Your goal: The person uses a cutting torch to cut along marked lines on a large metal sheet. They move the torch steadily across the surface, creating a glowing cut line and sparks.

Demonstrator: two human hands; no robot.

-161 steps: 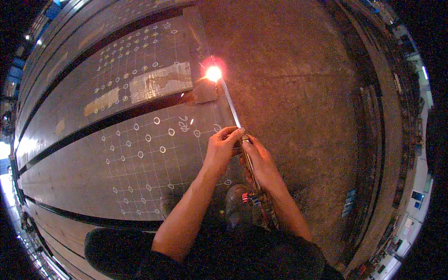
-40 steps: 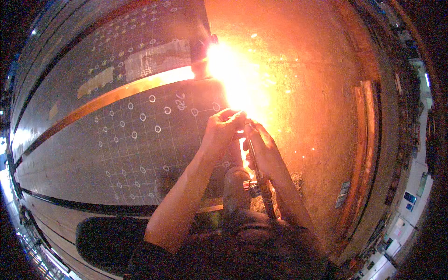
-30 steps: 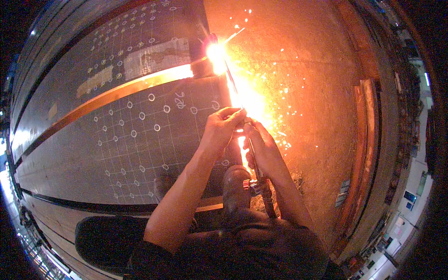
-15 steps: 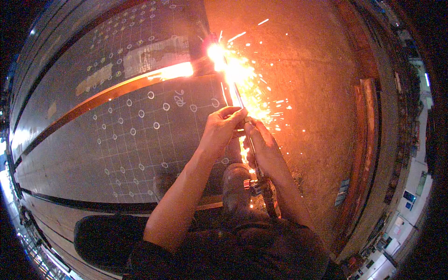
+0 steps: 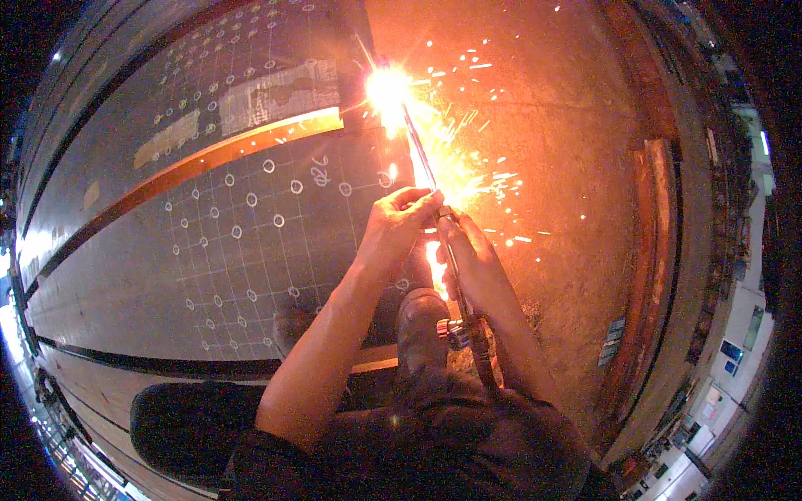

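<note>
A long, thin cutting torch (image 5: 422,160) points up and slightly left, away from my body. Its tip is lost in a white glare with sparks, at the right edge of a dark steel plate (image 5: 251,288) marked with chalk lines and circles. My left hand (image 5: 397,219) is closed round the tube, thumb and finger pinching it. Just behind and to the right, my right hand (image 5: 476,263) wraps the torch's handle. Below that hand a red valve knob (image 5: 443,328) and hoses (image 5: 482,363) show. The glare hides the metal under the tip.
Sparks spray right over the floor (image 5: 568,250). A bright orange-lit gap or strip (image 5: 242,140) crosses the plate. My boot (image 5: 422,313) is close to glowing bits below my hands. Rusty steel beams (image 5: 660,225) lie at right; a dark rounded pad (image 5: 192,430) is at lower left.
The glare at the tip has shrunk, baring more of the torch tube. The bright glow at the strip's right end has dimmed. Both hands keep their hold, nearly unmoved.
</note>
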